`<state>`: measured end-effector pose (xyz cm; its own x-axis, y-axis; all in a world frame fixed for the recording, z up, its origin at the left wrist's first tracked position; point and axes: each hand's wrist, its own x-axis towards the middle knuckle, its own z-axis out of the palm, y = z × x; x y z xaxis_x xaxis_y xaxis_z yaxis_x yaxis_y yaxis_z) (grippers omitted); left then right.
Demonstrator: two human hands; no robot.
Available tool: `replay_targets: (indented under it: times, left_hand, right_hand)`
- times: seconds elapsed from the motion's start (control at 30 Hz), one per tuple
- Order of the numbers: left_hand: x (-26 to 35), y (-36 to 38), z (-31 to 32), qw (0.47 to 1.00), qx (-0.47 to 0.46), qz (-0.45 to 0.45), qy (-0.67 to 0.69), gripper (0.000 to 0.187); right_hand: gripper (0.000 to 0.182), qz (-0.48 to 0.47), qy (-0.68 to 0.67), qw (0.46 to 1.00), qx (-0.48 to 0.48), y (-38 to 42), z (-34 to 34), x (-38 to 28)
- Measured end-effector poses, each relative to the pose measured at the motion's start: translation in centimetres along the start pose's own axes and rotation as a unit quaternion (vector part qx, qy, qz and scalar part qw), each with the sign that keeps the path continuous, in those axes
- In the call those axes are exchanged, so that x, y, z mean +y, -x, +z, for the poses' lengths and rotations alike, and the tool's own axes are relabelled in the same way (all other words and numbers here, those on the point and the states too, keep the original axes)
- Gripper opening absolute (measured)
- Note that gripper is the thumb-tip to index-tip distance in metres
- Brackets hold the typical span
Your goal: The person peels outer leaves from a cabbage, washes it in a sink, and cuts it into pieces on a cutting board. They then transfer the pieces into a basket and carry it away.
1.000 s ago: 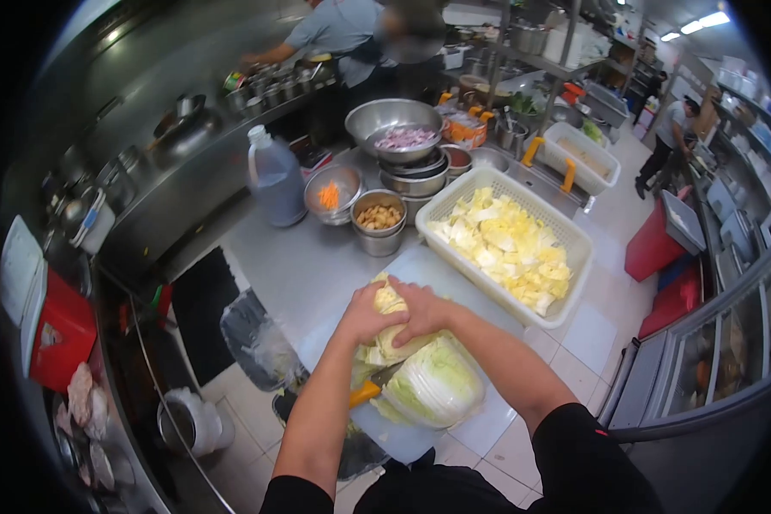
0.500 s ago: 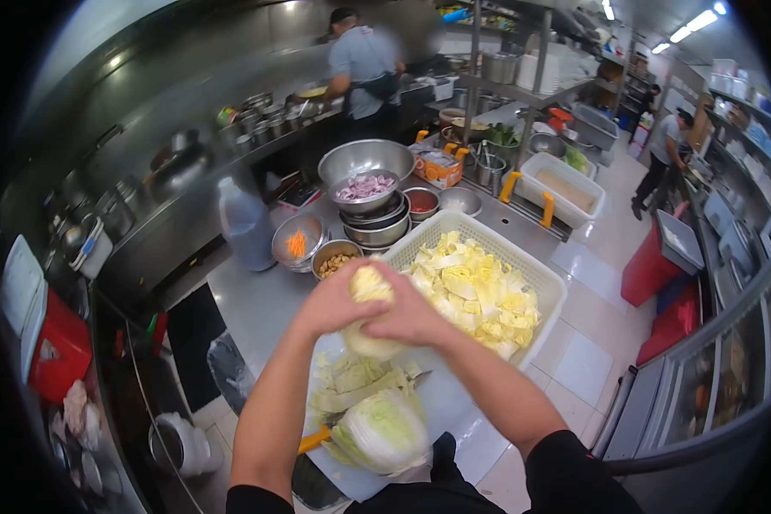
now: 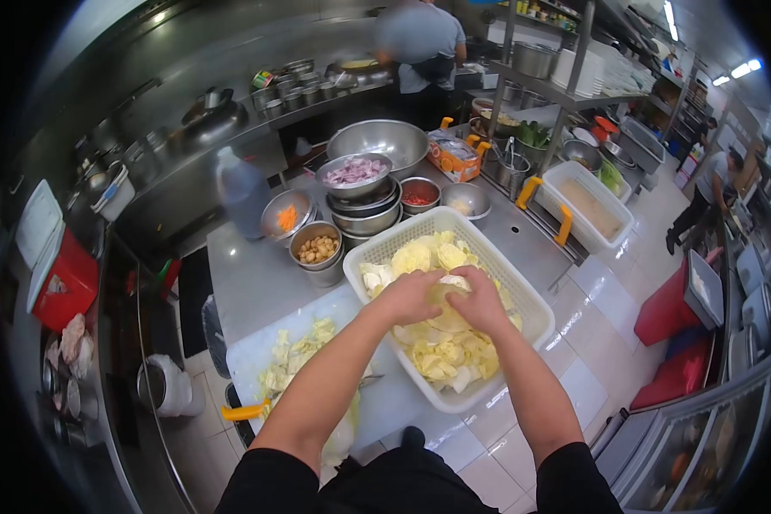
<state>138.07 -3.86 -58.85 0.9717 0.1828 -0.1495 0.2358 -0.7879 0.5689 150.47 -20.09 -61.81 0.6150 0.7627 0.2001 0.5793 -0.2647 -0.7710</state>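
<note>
Above a white perforated basket point(image 3: 535, 330), my left hand point(image 3: 413, 297) and my right hand point(image 3: 480, 301) curl around pale yellow napa cabbage point(image 3: 444, 319). The fingers partly hide it, and its lower side blends with the cut cabbage leaves point(image 3: 437, 355) filling the basket. Left of the basket lies a white cutting board point(image 3: 261, 338) with cabbage trimmings point(image 3: 295, 353) on it. An orange-handled knife point(image 3: 245, 411) rests at the board's near left edge, its blade mostly behind my left forearm. That forearm also covers most of a larger cabbage piece point(image 3: 343, 441).
Behind the board stand bowls of nuts point(image 3: 319, 248), carrot strips point(image 3: 288, 218) and chopped onion point(image 3: 356, 171), plus a jug of dark liquid point(image 3: 241, 193). A shelf post point(image 3: 578, 73) rises at the back right. One person point(image 3: 433, 47) stands at the stove, another point(image 3: 713, 184) farther right.
Both hands have moved right with the cabbage, from above the board to over the basket. The view has shifted, and the larger cabbage piece is now mostly hidden by my left arm.
</note>
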Motion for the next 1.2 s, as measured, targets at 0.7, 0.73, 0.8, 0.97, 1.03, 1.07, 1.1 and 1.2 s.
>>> replay_targets:
  times: [0.7, 0.73, 0.8, 0.97, 1.03, 1.07, 1.1, 1.2]
  left_hand:
    - [-0.6, 0.5, 0.2, 0.953, 0.155, -0.055, 0.253, 0.058]
    - [0.0, 0.6, 0.8, 0.952, 0.165, -0.043, 0.255, 0.058]
    - [0.2, 0.2, 1.3, 0.948, 0.169, -0.047, 0.266, 0.059]
    - [-0.7, 1.1, 0.5, 0.975, 0.077, -0.149, 0.143, 0.070]
    - [-0.6, 2.3, -0.1, 0.999, 0.009, -0.051, -0.009, 0.072]
    - [-0.2, 2.7, -0.5, 0.996, -0.028, 0.000, -0.085, 0.073]
    - [1.1, 2.8, -2.6, 0.989, -0.090, -0.024, -0.117, 0.072]
    - [0.1, -1.0, -3.4, 0.993, 0.035, -0.117, -0.006, 0.069]
  right_hand:
    - [0.064, -0.158, 0.085, 0.981, -0.076, 0.6, -2.6, -1.1]
    - [0.058, -0.140, -0.005, 0.987, -0.081, 0.4, -1.6, -0.8]
    - [0.050, 0.008, 0.019, 0.990, -0.141, -0.6, -1.7, -1.5]
    - [0.040, 0.079, 0.224, 0.957, -0.166, -0.3, -3.5, -0.2]
    - [0.040, 0.057, 0.304, 0.937, -0.159, 0.3, -3.9, 0.3]
    - [0.041, -0.016, 0.285, 0.953, -0.103, 0.9, -3.5, 0.1]
    - [0.041, -0.086, 0.261, 0.961, -0.042, 2.0, -3.0, -0.1]
    - [0.043, -0.123, 0.244, 0.957, -0.099, 3.3, -0.5, 0.4]
